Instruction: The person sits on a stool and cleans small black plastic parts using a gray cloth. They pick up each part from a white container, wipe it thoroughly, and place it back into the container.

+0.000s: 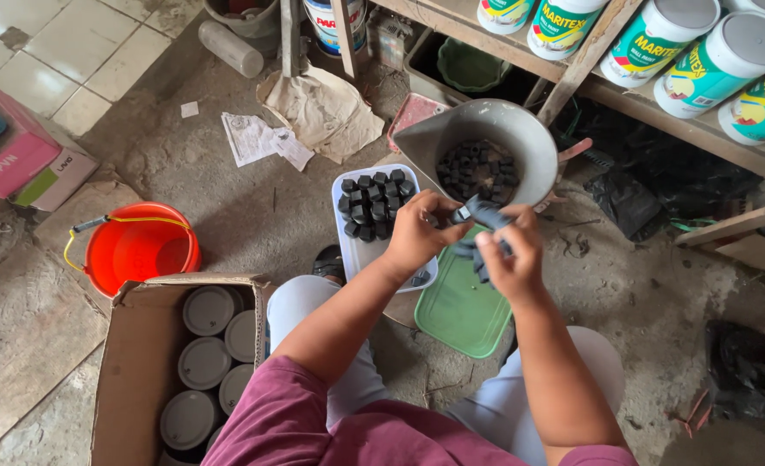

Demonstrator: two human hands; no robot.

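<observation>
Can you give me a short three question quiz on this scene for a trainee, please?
1. True or false: the orange bucket stands on the shelf.
2. Which holds rows of small black caps: (a) the white tray, (b) the green tray, (c) the cardboard box?
3. What do the left hand and right hand hold between them?

Key: 1 false, it is on the floor. 2 a. 3 a dark grey plastic piece.

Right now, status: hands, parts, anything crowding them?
Left hand and right hand both grip dark plastic pieces. Grey jug of black caps just beyond. White tray of caps beside left hand.
</observation>
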